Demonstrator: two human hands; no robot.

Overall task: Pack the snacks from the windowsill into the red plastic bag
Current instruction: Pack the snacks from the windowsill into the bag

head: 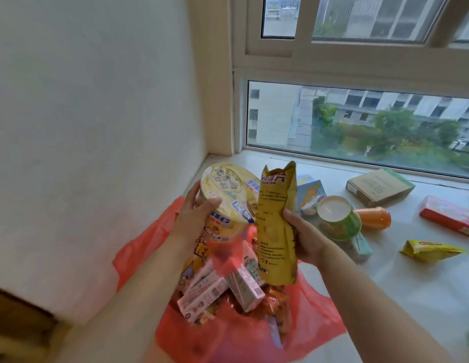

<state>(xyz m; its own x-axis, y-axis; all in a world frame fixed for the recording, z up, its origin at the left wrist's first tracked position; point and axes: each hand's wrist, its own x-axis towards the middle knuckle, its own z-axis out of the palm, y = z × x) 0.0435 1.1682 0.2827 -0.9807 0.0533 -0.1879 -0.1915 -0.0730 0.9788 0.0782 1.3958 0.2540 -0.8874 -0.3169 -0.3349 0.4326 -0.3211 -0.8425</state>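
Left hand (195, 218) grips a noodle cup (228, 203), right hand (304, 237) grasps a yellow pouch (276, 226), both poised over the red bag (228, 334), probably for dropping in.

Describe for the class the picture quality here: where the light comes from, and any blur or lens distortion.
Head view: soft daylight enters through the window, leaving only faint shadows on the windowsill; the wide lens bends the window frame into tilted lines; the whole picture is slightly soft, and the print on the cup noodles in the left hand and the yellow pouch in the right hand is mostly illegible.
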